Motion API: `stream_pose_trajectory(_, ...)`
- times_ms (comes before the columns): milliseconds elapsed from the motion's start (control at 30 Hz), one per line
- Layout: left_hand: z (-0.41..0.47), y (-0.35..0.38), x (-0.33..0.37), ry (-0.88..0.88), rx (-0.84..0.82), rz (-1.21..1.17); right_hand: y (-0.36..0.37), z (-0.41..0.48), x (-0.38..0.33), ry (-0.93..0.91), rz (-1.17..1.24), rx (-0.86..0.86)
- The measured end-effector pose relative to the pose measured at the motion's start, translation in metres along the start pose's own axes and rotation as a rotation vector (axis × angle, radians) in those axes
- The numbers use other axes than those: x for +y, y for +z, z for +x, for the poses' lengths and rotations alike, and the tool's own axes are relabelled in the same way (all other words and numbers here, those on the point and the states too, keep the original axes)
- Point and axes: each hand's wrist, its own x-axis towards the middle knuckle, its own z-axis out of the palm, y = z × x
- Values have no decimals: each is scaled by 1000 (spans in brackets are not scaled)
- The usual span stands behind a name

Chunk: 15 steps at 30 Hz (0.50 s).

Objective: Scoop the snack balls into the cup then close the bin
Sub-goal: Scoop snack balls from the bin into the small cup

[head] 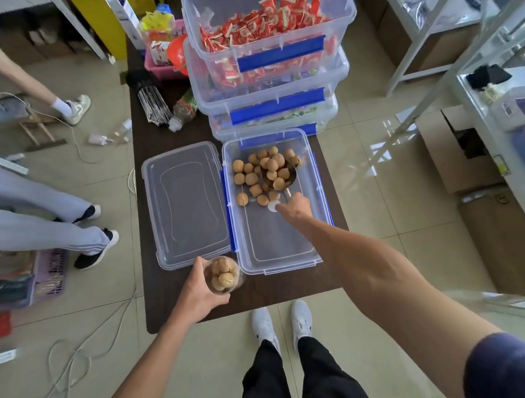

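A clear plastic bin [289,252] with blue latches lies open on the dark table, with tan snack balls [247,178] piled at its far end. My right hand [294,207] reaches into the bin and grips the handle of a metal scoop [280,177], whose bowl holds several balls. My left hand [199,290] holds a clear cup [224,276] just off the bin's near left corner; the cup has a few balls in it. The bin's clear lid [186,203] lies flat on the table to the left of the bin.
Behind the open bin stands a stack of three clear bins [274,84] with wrapped sweets. A pink basket [161,66], a bottle [183,111] and a black brush lie at the table's far left. Other people's legs and cables are on the floor at left; shelving stands right.
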Motion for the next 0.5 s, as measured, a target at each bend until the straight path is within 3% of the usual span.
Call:
stream_pose_trajectory(333,-10,4,12,-22,41,9,-17,-28,22,-134,27,56)
stream_pose_trajectory(500,-23,13,17,-56,110,-39,-36,-44,33,-207,-80,49)
